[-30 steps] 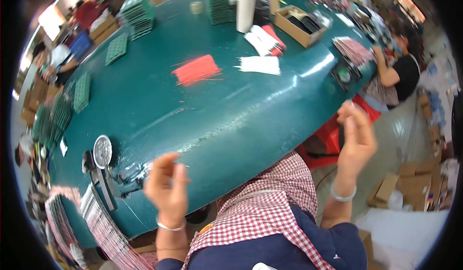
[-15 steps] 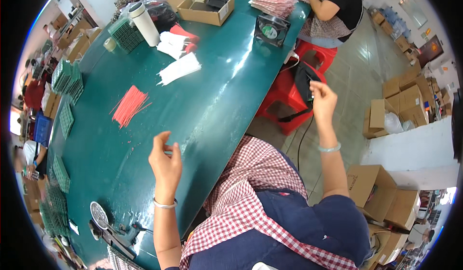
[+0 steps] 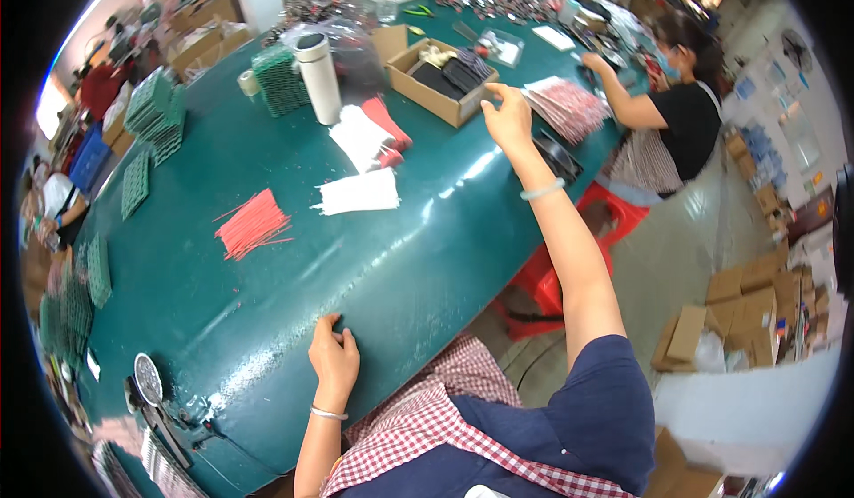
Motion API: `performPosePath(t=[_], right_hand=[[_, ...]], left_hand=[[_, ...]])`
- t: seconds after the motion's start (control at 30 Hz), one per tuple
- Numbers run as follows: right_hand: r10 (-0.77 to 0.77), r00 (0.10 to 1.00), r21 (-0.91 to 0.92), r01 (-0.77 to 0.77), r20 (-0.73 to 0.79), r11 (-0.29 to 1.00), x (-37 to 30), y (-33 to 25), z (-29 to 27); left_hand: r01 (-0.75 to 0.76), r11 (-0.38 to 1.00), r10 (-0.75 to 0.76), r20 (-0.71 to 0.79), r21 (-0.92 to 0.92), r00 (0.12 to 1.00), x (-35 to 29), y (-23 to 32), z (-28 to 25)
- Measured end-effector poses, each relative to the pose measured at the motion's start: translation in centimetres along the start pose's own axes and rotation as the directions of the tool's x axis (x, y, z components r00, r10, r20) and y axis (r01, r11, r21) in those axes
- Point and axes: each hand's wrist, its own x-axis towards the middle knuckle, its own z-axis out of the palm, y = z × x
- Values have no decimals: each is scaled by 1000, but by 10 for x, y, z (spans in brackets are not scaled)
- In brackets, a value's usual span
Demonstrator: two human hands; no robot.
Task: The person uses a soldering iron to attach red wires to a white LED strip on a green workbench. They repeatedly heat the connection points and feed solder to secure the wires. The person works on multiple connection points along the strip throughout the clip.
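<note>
My left hand point(image 3: 334, 357) hovers over or rests on the green table point(image 3: 294, 307) near its front edge, loosely bent, thumb and forefinger apart, nothing in it. Out ahead, my right hand point(image 3: 510, 123) reaches across the table beside the near corner of an open cardboard box point(image 3: 433, 100). Its fingers are loosely bent and I see nothing in them. A dark square fan point(image 3: 560, 158) is partly hidden behind my right wrist. To the left lie a bundle of thin red strips point(image 3: 254, 224), a white bundle point(image 3: 359, 192), and more white point(image 3: 359, 139) and red point(image 3: 388, 124) bundles.
A white bottle point(image 3: 318, 80) stands near green racks point(image 3: 283, 80). Pink-and-white bundles point(image 3: 569, 108) lie before a seated co-worker point(image 3: 680, 124) at the right. A round metal strainer-like piece point(image 3: 149, 379) sits at the left front. Red stools point(image 3: 614, 218) stand beside the table.
My right hand has swung from beside the table, over the stool, forward and left over the table. My view has shifted, showing more of the far end. My left hand stays loosely bent.
</note>
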Motion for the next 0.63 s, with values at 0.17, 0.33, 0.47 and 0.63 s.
performPosePath(t=[0.17, 0.33, 0.47, 0.63], right_hand=[[-122, 991, -355, 132, 50, 925, 64, 59, 85], [121, 985, -494, -44, 126, 868, 60, 32, 94], [-155, 985, 1, 155, 79, 988, 56, 1, 57], [-423, 895, 662, 232, 143, 713, 16, -133, -42]], left_hand=[[-11, 997, 23, -171, 72, 985, -3, 8, 20], [42, 998, -31, -201, 52, 979, -11, 8, 8], [62, 997, -70, -171, -50, 983, -5, 10, 10], [154, 975, -178, -149, -161, 973, 33, 54, -60]])
